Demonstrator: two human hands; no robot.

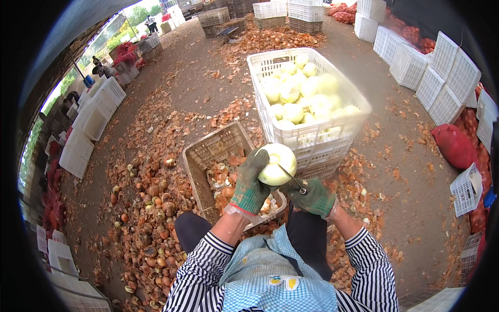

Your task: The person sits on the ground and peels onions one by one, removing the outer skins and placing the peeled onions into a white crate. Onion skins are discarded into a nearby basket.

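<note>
A peeled white onion [277,163] is gripped in my left hand [249,183], which wears a green knit work glove. My gloved right hand [312,197] is closed around a small knife [290,175], its thin blade lying against the onion's face. Just under my hands, a dirty brown plastic crate [199,175] contains onion skins and scraps. Ahead and to the right stands a white plastic crate [312,134] heaped with peeled onions [298,93], on top of other stacked crates. How deep the blade goes into the onion I cannot tell.
Unpeeled onions [160,234] and loose skins [140,128] cover the floor on my left. White crates line the left [93,117] and right [440,74] sides. A full red mesh sack [455,145] lies at right. Two people [151,24] are visible in the far left background.
</note>
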